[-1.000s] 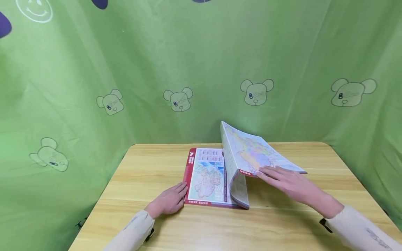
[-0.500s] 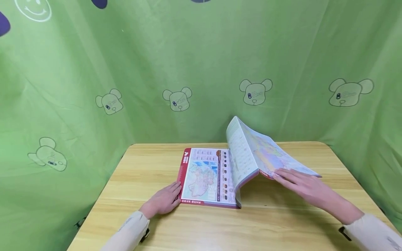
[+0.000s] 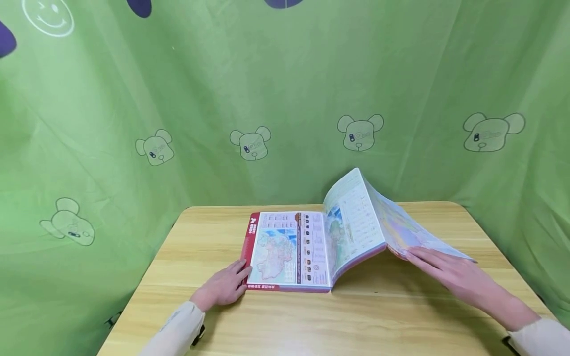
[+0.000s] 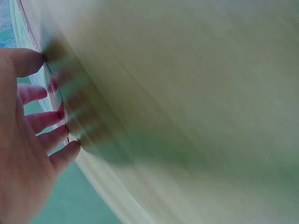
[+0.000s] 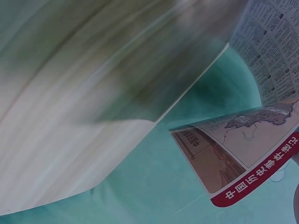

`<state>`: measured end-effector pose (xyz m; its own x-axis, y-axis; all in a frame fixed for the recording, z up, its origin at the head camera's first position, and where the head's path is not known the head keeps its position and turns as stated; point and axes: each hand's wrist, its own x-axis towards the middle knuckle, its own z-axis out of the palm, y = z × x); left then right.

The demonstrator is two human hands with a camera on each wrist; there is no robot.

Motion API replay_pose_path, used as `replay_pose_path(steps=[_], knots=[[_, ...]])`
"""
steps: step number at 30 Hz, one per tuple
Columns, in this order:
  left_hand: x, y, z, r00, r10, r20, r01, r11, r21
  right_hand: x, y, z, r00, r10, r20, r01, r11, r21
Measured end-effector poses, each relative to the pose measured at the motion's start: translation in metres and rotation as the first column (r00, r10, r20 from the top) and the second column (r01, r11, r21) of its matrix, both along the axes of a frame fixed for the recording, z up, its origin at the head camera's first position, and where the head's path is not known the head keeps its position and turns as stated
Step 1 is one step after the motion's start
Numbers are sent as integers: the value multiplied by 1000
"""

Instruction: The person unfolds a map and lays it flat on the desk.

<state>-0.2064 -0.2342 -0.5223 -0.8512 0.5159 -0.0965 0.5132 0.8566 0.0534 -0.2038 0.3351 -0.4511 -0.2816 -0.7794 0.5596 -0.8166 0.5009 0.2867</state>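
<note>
A large folding map [image 3: 273, 257] with a red border lies on the wooden table, partly unfolded. Its left part is flat, the middle rises to a tall fold, and the right panel [image 3: 398, 222] slopes down. My left hand [image 3: 222, 286] rests its fingertips on the map's left edge; in the left wrist view the thumb and fingers [image 4: 39, 117] line that edge. At the near edge of the raised right panel, my right hand [image 3: 458, 277] holds the map, fingers on top and thumb hidden. The right wrist view shows a red-edged corner [image 5: 250, 182] hanging over the green cloth.
The wooden table [image 3: 285, 326] has rounded far corners. Behind and beside it hangs a green cloth [image 3: 303, 89] printed with bear heads, close to the table's far edge.
My right hand has moved right with its panel, and the fold's peak has shifted right, exposing more of the middle. The left hand and the map's flat part have slid slightly left.
</note>
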Motion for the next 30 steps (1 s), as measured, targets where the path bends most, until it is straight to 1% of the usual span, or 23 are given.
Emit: replay_pose_path(steps=[3,8,12,15,20,24,30], knots=[[-1,-5,0,999,29,16,-29,1000,9,1,8,-3,1000,-19,20,19,1000,12],[-1,-13,0,996,70,57,-71,997,17,6,21,-9,999,-42,14,42,998,39],[0,-22,-1,995,80,66,-83,996,40,9,30,-14,1000,-24,20,23,999,42],[1,-32,-2,995,91,49,-94,994,57,8,37,-18,1000,8,22,-9,999,39],[3,-45,-3,993,113,26,-114,991,65,6,46,-28,1000,0,-9,1,997,73],[4,-49,-1,994,111,10,-111,992,60,7,51,-38,1000,-18,-1,18,994,109],[5,-49,3,992,126,-17,-126,992,16,8,53,-51,998,-38,40,32,990,140]])
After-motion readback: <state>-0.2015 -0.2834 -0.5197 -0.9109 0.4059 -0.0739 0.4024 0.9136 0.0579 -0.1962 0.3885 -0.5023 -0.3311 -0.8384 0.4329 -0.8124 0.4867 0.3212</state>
